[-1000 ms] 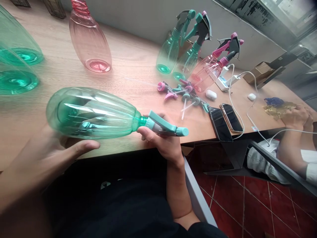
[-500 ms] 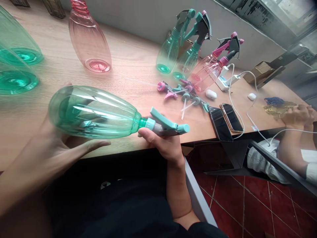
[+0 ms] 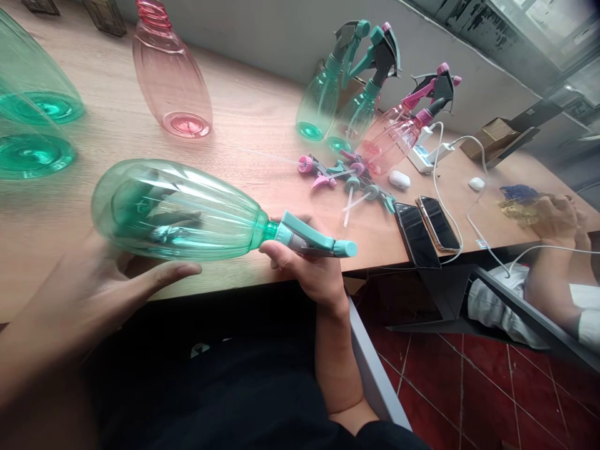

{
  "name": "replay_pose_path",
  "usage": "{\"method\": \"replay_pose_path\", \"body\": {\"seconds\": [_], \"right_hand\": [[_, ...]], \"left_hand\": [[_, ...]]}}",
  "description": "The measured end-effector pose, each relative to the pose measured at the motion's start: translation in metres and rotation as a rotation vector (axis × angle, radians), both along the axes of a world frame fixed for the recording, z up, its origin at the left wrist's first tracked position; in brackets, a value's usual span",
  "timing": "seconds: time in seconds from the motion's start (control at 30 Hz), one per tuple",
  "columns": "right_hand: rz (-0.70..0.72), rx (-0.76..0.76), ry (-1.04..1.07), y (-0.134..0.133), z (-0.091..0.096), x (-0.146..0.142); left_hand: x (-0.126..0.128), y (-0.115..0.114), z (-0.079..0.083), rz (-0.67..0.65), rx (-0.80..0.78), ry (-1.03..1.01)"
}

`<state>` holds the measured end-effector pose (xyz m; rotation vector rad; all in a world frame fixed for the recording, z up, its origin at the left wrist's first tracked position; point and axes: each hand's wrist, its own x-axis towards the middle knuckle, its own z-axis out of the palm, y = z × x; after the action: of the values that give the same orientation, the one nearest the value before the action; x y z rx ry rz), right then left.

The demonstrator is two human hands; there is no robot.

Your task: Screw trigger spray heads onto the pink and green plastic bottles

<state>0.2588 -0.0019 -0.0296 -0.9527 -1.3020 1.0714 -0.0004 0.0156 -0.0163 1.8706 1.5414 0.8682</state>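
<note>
A clear green spray bottle [image 3: 178, 209] lies sideways in the air just above the near edge of the wooden table [image 3: 248, 125]. My left hand [image 3: 107, 287] cups its wide body from below, thumb stretched along the underside. My right hand [image 3: 312, 272] is closed round the teal and grey trigger head [image 3: 314, 237] at the bottle's neck. The nozzle points right.
Loose pink and teal trigger heads [image 3: 347, 178] lie mid-table. Behind them stand assembled green bottles [image 3: 337, 94] and pink bottles [image 3: 398, 128]. A headless pink bottle [image 3: 171, 78] and green bottles [image 3: 32, 119] stand left. Two phones [image 3: 426, 228], earbud case, cables lie right. Another person's hand [image 3: 555, 219] is at far right.
The bottle's body has turned slightly in my hands and tipped a little. My left thumb moved along its underside. My right hand stays on the trigger head.
</note>
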Motion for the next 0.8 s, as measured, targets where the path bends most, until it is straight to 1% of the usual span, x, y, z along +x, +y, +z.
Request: {"method": "replay_pose_path", "body": {"seconds": [0.2,0.4,0.5,0.6,0.7,0.8], "right_hand": [[0.014,0.007,0.033,0.001,0.001,-0.001],[0.001,0.047,-0.053,0.002,0.001,0.002],[-0.007,0.056,-0.060,0.002,0.002,0.002],[0.004,0.021,-0.032,0.002,0.003,0.001],[0.010,0.001,-0.008,0.001,0.003,0.000],[0.022,0.003,0.017,0.001,0.002,0.000]], "left_hand": [[0.009,0.000,0.009,-0.063,0.006,-0.033],[0.014,-0.001,0.017,-0.021,0.065,-0.032],[0.012,-0.001,0.016,-0.018,0.030,-0.021],[0.008,0.000,0.011,-0.024,0.003,-0.002],[0.005,0.001,0.008,-0.046,0.054,0.034],[0.004,0.002,0.007,-0.091,0.110,0.031]]}}
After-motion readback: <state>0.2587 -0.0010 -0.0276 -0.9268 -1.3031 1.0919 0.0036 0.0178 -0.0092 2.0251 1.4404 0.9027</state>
